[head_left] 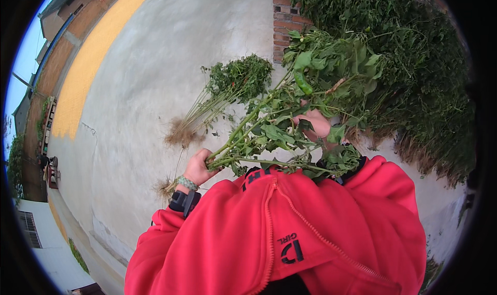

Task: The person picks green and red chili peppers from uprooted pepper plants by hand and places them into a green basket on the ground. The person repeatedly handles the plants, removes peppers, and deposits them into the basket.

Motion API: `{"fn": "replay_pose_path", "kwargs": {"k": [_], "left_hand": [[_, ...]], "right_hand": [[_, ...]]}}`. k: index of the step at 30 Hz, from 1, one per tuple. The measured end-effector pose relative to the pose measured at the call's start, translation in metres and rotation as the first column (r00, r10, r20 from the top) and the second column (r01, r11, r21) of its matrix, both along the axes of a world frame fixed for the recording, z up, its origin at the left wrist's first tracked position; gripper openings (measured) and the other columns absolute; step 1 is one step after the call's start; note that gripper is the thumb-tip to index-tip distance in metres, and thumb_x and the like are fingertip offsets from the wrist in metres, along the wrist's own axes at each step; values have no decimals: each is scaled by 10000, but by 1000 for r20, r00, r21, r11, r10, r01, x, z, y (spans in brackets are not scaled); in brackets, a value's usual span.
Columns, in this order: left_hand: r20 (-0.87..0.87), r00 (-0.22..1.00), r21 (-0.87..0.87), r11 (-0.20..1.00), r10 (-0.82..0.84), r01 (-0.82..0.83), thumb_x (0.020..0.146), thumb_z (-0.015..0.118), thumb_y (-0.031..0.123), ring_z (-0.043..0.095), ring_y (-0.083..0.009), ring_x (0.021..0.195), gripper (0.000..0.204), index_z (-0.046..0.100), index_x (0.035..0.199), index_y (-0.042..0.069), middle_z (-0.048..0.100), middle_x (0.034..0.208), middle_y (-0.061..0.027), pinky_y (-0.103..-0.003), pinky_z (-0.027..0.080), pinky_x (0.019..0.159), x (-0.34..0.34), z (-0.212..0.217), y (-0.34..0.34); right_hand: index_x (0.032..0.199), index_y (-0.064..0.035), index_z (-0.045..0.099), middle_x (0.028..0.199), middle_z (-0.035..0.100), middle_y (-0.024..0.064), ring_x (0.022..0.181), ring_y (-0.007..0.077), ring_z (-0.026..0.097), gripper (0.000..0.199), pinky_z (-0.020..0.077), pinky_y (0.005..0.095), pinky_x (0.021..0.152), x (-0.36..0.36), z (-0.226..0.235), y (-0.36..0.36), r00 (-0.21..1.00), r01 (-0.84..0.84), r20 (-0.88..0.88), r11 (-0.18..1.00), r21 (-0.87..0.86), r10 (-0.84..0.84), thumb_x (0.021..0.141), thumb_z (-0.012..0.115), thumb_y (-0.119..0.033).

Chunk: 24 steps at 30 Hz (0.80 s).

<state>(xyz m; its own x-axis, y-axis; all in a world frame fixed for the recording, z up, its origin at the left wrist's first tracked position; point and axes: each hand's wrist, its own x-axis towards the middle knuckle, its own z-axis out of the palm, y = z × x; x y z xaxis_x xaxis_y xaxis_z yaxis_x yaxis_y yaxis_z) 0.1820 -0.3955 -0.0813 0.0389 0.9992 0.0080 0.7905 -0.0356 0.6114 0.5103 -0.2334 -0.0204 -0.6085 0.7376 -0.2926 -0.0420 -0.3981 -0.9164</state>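
My left hand (199,169) is closed around the lower stems of an uprooted pepper plant (269,132). Its leafy top slants up to the right across my body, and a tuft of roots (165,188) sticks out below my wrist. Among the leaves is my right hand (316,125), its fingers partly covered by foliage, so what they grip is unclear. Just above that hand hangs a curved green pepper (302,82). A brownish, shrivelled piece (336,85) shows beside it.
A smaller bundle of pulled pepper plants (238,80) lies ahead on the concrete ground (155,62), roots toward me. To the right, a large heap of pulled plants (409,72) rests against a brick pillar (288,23). A yellow patch (96,56) lies far left.
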Motion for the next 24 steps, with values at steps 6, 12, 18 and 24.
{"fn": "replay_pose_path", "kwargs": {"k": [6,12,18,24], "left_hand": [[52,997,-296,953,-55,68,621,772,269,603,-283,654,421,542,885,35,613,706,-133,-350,473,606,12,-4,-1],[527,846,-485,846,80,222,693,690,61,599,-116,684,240,622,918,10,664,772,-57,-271,482,643,28,-21,0],[508,841,-447,892,187,72,746,695,96,547,-61,590,177,625,885,11,638,706,-13,-238,489,549,39,-12,4],[363,914,-343,938,179,-48,743,725,185,523,-68,501,223,612,848,24,567,579,-20,-247,461,450,44,-9,7]], "right_hand": [[1012,-14,579,865,620,17,663,67,563,230,453,217,555,19,-18,11,994,-105,-49,989,-108,100,823,596,-143],[942,-21,601,769,591,-6,581,54,506,195,343,222,468,37,-46,37,928,-349,-61,912,214,369,836,586,-184],[1244,20,421,1186,529,107,1057,163,526,464,450,282,857,90,-7,47,990,115,-88,988,106,-106,839,590,-129],[1080,0,546,993,583,34,729,66,524,236,437,195,681,89,66,28,868,367,-64,550,750,-492,845,537,-25]]}}
